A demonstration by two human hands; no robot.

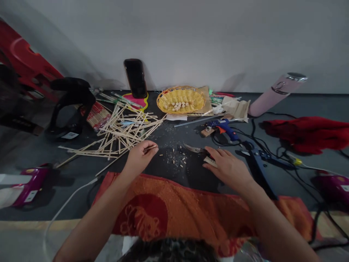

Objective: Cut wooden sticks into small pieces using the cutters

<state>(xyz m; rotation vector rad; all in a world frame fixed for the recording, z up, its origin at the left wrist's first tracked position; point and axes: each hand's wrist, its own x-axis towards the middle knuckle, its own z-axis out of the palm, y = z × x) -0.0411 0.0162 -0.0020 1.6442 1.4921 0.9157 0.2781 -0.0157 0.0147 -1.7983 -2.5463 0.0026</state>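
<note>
My left hand (141,155) is closed, thumb against fingers, on a short wooden stick (149,147) at the right edge of a stick pile (128,127). Across from it, my right hand (227,165) grips pruning shears (195,148), fingers over the handles and thumb below. The blades point left and look parted. Between the hands, several short cut stick pieces (181,166) and pale crumbs lie on the dark surface. A yellow woven basket (163,103) behind them holds small pale pieces (180,106).
Right of the shears lie a blue glue gun (227,130), blue-handled cutters (257,163) and tangled cables. A pink bottle (269,95) and red cloth (308,133) stand farther right. A phone (135,78) leans on the wall. An orange towel (180,203) lies along the front.
</note>
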